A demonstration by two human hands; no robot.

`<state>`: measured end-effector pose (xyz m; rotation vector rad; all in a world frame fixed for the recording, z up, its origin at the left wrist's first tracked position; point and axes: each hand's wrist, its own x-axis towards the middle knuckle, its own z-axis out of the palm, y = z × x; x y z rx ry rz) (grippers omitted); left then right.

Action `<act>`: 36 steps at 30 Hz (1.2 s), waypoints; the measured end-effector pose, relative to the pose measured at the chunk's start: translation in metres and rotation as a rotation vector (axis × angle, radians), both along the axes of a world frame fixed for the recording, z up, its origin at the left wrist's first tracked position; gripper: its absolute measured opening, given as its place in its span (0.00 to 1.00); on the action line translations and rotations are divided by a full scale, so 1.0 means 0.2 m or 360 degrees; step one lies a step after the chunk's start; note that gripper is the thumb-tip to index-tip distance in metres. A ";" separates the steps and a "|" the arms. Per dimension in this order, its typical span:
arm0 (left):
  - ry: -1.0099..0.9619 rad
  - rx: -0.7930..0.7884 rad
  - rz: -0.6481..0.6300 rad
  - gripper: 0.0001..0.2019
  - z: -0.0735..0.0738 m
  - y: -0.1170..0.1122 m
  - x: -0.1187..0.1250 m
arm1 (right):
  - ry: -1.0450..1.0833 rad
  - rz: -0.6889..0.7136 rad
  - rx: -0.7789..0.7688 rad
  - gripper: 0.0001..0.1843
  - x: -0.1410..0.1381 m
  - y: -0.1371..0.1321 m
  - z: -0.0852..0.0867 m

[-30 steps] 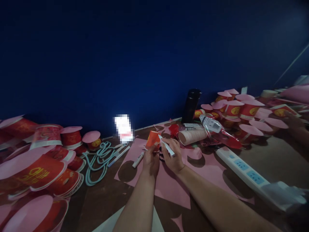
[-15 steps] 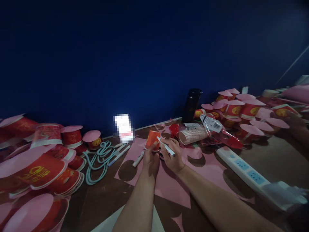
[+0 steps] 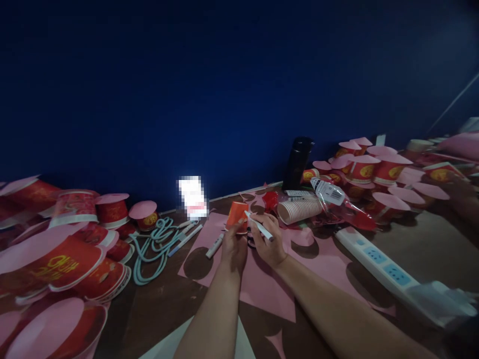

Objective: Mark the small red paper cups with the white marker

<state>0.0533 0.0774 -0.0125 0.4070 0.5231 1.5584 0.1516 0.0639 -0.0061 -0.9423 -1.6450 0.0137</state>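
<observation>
My left hand (image 3: 234, 244) is closed round the lower part of a red paper cup (image 3: 237, 213), which stands bottom up above the pink paper. In my right hand (image 3: 270, 244) is a white marker pen (image 3: 263, 231), its tip close to the cup's right side; whether it touches I cannot tell. Something dark with rounded loops (image 3: 251, 241) shows between the hands, partly hidden. A pen cap or second white marker (image 3: 215, 246) lies left of my left hand. Cut pink paper (image 3: 262, 294) spreads beneath both hands.
Red cups with pink paper tops crowd the left (image 3: 75, 259) and back right (image 3: 389, 167). A cable (image 3: 149, 269), lit phone (image 3: 192, 198), black flask (image 3: 298, 162), stacked paper cups (image 3: 299, 211), plastic bag (image 3: 344, 204) and power strip (image 3: 385, 264) surround the work. Another person's hand (image 3: 458, 187) is at right.
The marker in my right hand has shifted very slightly to the right. My left hand keeps the red cup in nearly the same place.
</observation>
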 end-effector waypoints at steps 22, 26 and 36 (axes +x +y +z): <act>-0.0217 -0.0163 -0.0013 0.16 0.00 0.00 -0.02 | 0.0021 -0.0079 0.0034 0.12 -0.01 0.00 0.01; -0.0209 -0.0152 -0.0041 0.14 0.00 0.00 -0.02 | -0.0007 -0.0044 0.0033 0.12 -0.01 0.00 0.01; -0.0152 -0.0090 -0.0055 0.16 0.01 -0.01 -0.01 | -0.0009 -0.0046 0.0011 0.13 0.00 0.01 -0.01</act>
